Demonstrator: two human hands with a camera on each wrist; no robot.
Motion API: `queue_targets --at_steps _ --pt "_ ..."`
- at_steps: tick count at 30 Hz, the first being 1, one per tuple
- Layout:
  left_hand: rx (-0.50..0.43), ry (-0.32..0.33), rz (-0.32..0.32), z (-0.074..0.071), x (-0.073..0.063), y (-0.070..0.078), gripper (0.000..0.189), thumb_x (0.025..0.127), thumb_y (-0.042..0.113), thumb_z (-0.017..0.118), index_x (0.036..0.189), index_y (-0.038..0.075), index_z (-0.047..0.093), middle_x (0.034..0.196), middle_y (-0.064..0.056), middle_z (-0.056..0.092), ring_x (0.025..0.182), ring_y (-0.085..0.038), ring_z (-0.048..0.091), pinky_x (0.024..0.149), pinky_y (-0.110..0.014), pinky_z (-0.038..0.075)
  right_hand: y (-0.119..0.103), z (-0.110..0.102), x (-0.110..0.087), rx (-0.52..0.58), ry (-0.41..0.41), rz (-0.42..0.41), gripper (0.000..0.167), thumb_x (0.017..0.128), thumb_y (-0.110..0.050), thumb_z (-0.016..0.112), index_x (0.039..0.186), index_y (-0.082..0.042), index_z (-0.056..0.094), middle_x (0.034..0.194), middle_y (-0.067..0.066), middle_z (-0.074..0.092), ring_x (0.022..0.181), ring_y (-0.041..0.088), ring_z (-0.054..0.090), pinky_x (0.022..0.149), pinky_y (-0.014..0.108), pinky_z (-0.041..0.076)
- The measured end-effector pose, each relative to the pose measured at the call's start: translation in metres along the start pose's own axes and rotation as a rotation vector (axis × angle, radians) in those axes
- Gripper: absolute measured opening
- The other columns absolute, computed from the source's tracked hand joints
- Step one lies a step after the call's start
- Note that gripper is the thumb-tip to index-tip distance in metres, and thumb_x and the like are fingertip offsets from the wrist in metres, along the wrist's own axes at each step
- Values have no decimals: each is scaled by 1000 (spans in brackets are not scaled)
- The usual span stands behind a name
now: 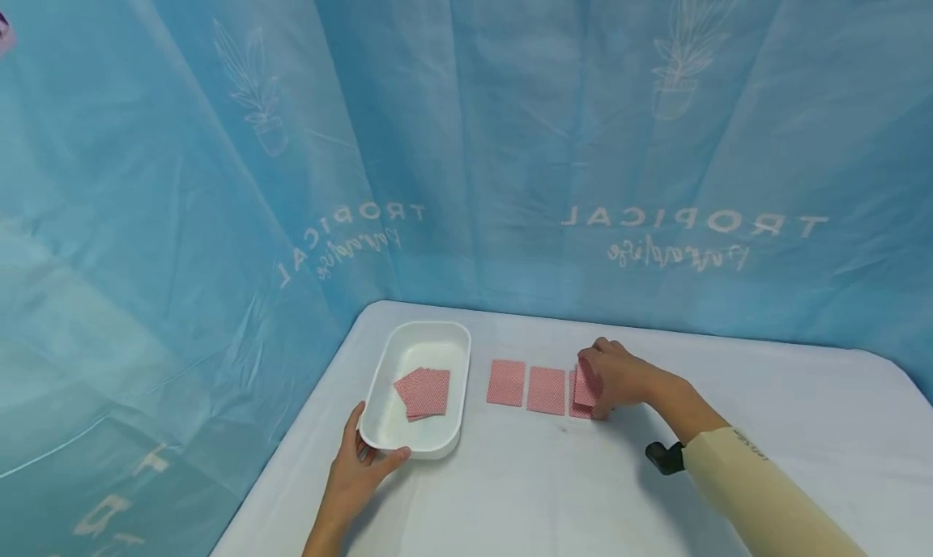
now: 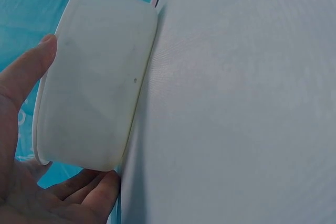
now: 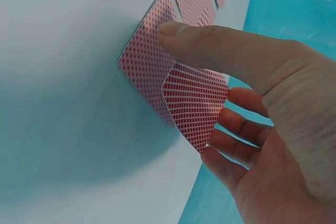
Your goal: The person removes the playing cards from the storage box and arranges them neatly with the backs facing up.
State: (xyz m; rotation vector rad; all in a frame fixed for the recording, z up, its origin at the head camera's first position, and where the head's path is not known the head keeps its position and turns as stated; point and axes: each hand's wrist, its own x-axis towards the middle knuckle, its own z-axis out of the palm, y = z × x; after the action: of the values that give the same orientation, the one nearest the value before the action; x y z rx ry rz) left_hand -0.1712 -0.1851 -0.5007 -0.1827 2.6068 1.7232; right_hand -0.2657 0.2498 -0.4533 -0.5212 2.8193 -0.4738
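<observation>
My left hand (image 1: 353, 480) grips the near-left corner of a white plastic tub (image 1: 440, 450), thumb at the rim and the other fingers at the end wall (image 2: 94, 87). Inside the tub lies a small fanned pile of red-backed playing cards (image 1: 428, 393). My right hand (image 1: 619, 376) holds a playing card (image 3: 194, 108) between thumb and fingers, tilted off the table. Just beneath it is another playing card (image 3: 144, 59), lying at the right end of a row. To its left lie two more face-down cards, a middle one (image 1: 546, 390) and a left one (image 1: 506, 381).
A white-covered table (image 1: 510, 492) bears everything. Blue printed curtains (image 1: 510, 176) hang along its back and left edges. A black piece (image 1: 665, 458) sticks out by the right sleeve (image 1: 758, 484).
</observation>
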Motion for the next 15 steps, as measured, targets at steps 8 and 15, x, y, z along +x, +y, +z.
queue_targets --at_steps 8,15 --pt "-25 17 18 5 -3 -3 107 74 37 84 154 24 13 150 -15 32 136 -32 34 108 -41 36 17 5 -6 2 -1 -15 93 57 -28 94 135 -4 48 123 10 46 114 29 40 84 44 55" --pt "-17 23 23 4 -1 -8 108 74 36 84 154 24 12 151 -13 31 137 -30 34 108 -38 35 23 3 -11 8 -9 -20 92 58 -26 93 134 -1 48 121 10 46 111 29 41 80 43 55"
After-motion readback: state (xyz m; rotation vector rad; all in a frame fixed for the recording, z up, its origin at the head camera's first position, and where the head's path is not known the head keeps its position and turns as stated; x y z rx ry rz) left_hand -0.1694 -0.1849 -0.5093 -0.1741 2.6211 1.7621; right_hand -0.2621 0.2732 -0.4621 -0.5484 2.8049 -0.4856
